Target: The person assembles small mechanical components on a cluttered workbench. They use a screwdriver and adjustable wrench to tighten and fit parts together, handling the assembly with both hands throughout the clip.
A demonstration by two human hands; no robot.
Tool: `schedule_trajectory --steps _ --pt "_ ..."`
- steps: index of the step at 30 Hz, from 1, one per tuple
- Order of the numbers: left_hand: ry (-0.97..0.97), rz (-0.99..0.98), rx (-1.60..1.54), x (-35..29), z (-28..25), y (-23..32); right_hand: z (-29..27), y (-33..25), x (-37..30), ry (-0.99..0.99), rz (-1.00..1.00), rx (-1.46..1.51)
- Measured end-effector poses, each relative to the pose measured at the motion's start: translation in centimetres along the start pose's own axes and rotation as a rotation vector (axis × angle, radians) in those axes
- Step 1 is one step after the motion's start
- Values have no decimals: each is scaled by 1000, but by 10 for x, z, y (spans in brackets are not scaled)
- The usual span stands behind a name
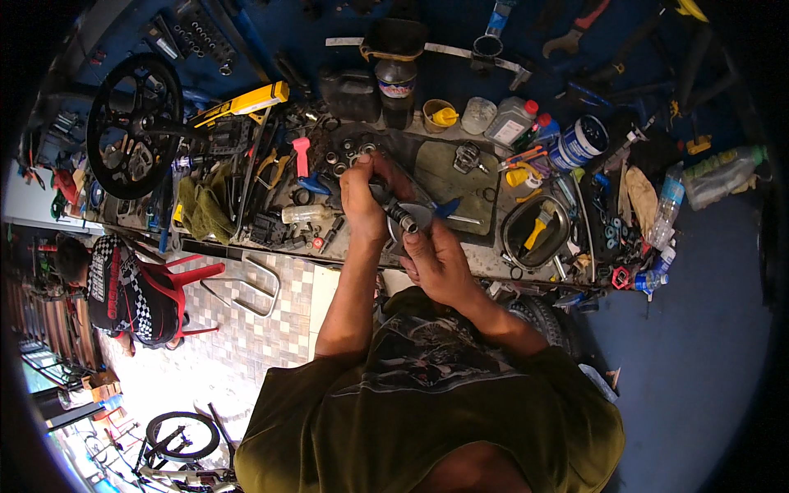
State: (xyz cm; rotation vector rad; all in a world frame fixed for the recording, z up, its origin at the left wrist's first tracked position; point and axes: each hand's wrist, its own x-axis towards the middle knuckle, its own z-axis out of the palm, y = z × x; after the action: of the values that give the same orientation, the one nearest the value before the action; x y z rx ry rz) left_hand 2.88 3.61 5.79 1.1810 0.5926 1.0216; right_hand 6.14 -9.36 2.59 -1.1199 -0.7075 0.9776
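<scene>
In front of my chest, over the bench edge, both hands meet on a dark metal shaft (402, 216) with a ribbed, shiny end. My left hand (364, 200) is closed around its upper part, which the fingers mostly hide. Thumb and fingers of my right hand (438, 261) pinch near the lower end. A pale grey round piece (417, 215) sits right behind the shaft; whether the two are joined I cannot tell. Just beyond my hands lie a blue-handled tool (448, 208) and several dark ring-shaped parts (348, 153).
An oval metal pan (560, 246) holds a yellow-handled brush (538, 229). Left of my hands are a clear bottle (306, 214), a pink-headed hammer (302, 154) and a crankset (136, 126). Bottles and a white-blue tub (579, 141) line the back. A person (123, 287) sits on a red chair (177, 283).
</scene>
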Motion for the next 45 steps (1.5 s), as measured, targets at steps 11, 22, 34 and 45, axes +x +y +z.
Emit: schedule_trajectory --steps 11,22,34,45 --pt "144 -127 -21 1 -33 -89 -18 35 2 24 199 -157" --pt "100 -114 213 -7 -28 -74 -35 32 1 -47 20 -514" --pt "157 -24 127 1 -15 -58 -29 35 6 -41 -11 -273" --pt "199 233 333 11 -11 -42 -2 16 8 25 246 152"
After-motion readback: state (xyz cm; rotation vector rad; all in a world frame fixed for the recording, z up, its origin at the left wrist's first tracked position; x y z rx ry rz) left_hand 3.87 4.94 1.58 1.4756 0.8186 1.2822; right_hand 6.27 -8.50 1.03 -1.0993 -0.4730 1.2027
